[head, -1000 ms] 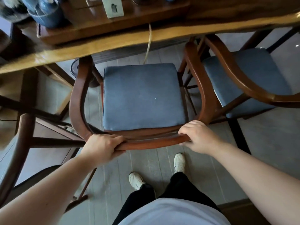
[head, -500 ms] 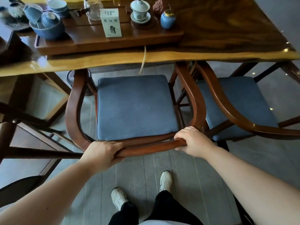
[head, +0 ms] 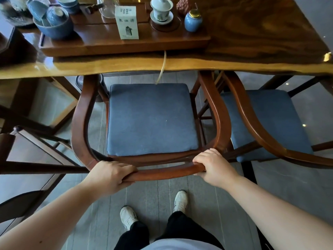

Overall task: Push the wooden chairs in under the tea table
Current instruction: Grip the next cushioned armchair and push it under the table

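The tea table [head: 198, 64] runs left to right across the top of the view, a thick slab with a pale wavy front edge, and the push goes straight ahead from the person toward that edge. The middle chair [head: 81, 123] stands directly in front of the hands, its front-to-back axis pointing square at the table; its arm tips are just under the slab edge while the seat sits mostly out in the open (so, by my read, only partly tucked in). It has a dark reddish curved rail that wraps from both arms round the back, and a flat blue cushion [head: 151, 120]. A second chair [head: 252, 123] of the same build is just beside it on the right, rails nearly touching, also sticking out. The left hand [head: 110, 175] and right hand [head: 214, 167] are each closed around the back rail, set apart either side of centre, about equally near. On the table, a wooden tray [head: 126, 46] holds cups and a small white box [head: 127, 22].
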Demonstrator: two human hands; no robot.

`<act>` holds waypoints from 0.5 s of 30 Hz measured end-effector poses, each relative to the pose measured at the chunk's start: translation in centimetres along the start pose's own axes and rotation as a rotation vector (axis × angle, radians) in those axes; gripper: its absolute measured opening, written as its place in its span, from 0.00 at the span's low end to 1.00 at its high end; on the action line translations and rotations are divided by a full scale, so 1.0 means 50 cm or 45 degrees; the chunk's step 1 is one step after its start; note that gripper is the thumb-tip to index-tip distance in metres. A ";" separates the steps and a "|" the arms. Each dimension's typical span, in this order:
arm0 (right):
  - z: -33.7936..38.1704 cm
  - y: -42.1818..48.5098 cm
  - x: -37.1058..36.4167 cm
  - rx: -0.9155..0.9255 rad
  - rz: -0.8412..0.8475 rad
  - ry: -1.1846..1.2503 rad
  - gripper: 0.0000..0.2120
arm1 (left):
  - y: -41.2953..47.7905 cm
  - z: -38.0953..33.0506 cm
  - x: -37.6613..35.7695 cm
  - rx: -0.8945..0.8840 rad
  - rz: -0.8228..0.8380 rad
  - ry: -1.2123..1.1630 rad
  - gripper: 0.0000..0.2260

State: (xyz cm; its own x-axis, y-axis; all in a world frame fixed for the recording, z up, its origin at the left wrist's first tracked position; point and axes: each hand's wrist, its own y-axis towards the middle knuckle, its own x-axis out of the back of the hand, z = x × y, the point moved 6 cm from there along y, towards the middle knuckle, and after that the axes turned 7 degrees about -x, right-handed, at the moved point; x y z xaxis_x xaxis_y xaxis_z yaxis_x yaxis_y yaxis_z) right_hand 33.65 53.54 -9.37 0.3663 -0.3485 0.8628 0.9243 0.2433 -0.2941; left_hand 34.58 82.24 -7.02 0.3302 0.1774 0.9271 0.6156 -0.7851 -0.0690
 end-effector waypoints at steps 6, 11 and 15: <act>-0.002 -0.001 -0.006 -0.064 0.037 0.009 0.15 | 0.002 0.003 -0.005 -0.064 0.013 -0.018 0.13; -0.004 -0.002 -0.005 -0.081 0.055 0.001 0.14 | -0.003 0.006 -0.014 -0.003 0.038 -0.007 0.13; 0.006 0.003 -0.008 -0.059 0.058 -0.138 0.13 | -0.004 -0.003 -0.012 0.131 0.034 0.006 0.14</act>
State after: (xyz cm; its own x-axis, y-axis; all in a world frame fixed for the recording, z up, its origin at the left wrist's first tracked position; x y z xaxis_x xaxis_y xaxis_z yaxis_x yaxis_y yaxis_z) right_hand 33.61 53.99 -9.63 0.3963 -0.2377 0.8868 0.9119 0.2138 -0.3503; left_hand 34.13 82.20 -7.52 0.3445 0.1541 0.9260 0.6768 -0.7243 -0.1313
